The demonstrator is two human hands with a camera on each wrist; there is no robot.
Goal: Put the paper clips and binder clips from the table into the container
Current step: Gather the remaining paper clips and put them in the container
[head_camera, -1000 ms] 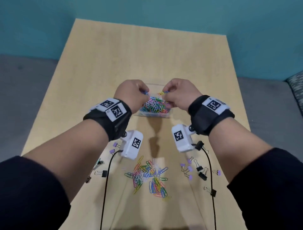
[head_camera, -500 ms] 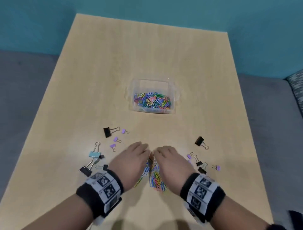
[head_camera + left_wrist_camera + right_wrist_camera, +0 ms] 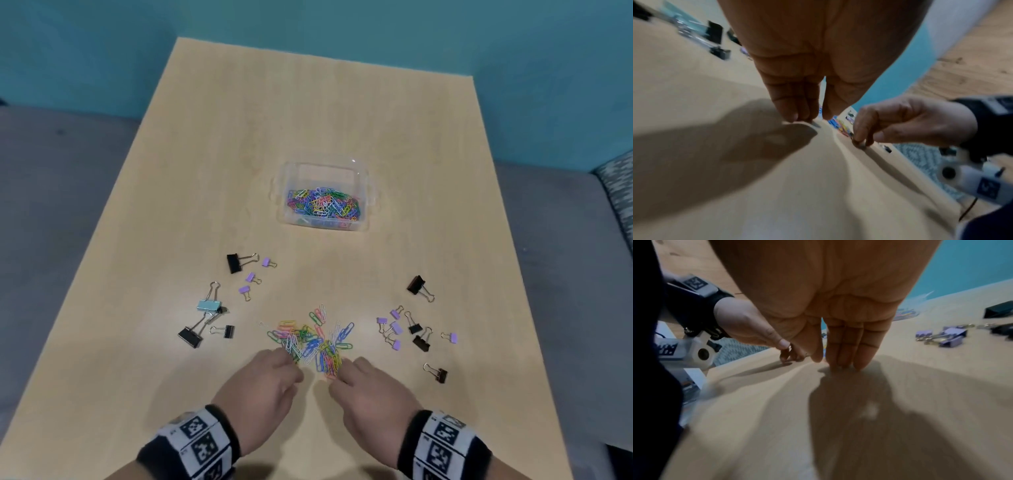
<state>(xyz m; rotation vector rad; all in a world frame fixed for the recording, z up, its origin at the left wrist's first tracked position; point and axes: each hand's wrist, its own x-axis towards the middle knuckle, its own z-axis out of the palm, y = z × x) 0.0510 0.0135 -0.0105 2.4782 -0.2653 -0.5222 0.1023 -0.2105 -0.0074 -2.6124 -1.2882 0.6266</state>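
Note:
A clear plastic container (image 3: pixel 363 192) holding several coloured paper clips stands mid-table. A loose pile of coloured paper clips (image 3: pixel 311 337) lies in front of me. My left hand (image 3: pixel 296 368) and right hand (image 3: pixel 339 375) are side by side at the pile's near edge, fingertips down on the table. In the left wrist view the left hand (image 3: pixel 813 120) brings thumb and fingers together on a clip, and the right hand (image 3: pixel 861 142) pinches at the tabletop. Binder clips lie in a left group (image 3: pixel 209 308) and a right group (image 3: pixel 411 329).
The wooden table (image 3: pixel 308 113) reaches a teal wall at the back. Black, blue and purple binder clips flank the pile on both sides, with one black clip (image 3: pixel 436 371) near my right hand. Grey floor borders the table left and right.
A second ago both hands were over the container. They came back to the loose pile and now sit at its near edge, pinching at the clips.

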